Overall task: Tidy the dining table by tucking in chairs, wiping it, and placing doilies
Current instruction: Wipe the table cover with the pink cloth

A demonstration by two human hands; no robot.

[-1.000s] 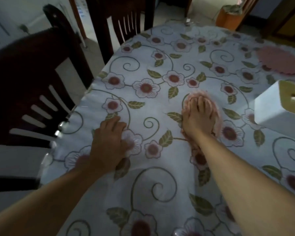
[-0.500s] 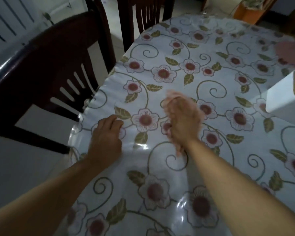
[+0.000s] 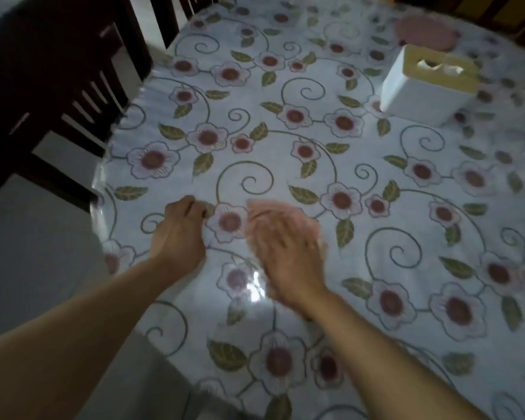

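Note:
The dining table is covered with a floral cloth under clear plastic. My right hand is blurred by motion and lies on a pink wiping cloth, which shows only as a pink fringe past the fingers. To its left, my left hand rests on the table near the left edge, fingers curled, with nothing in it. A round pink doily lies at the far right of the table. A dark wooden chair stands at the left edge, and a second chair stands further back.
A white tissue box with a tan lid stands on the table's right half, just in front of the doily. Grey floor shows left of the table, beside the near chair.
My right hand has swept the pink cloth from the table's middle back toward me and leftward, close to my left hand. My left hand's fingers have curled. The view has shifted right.

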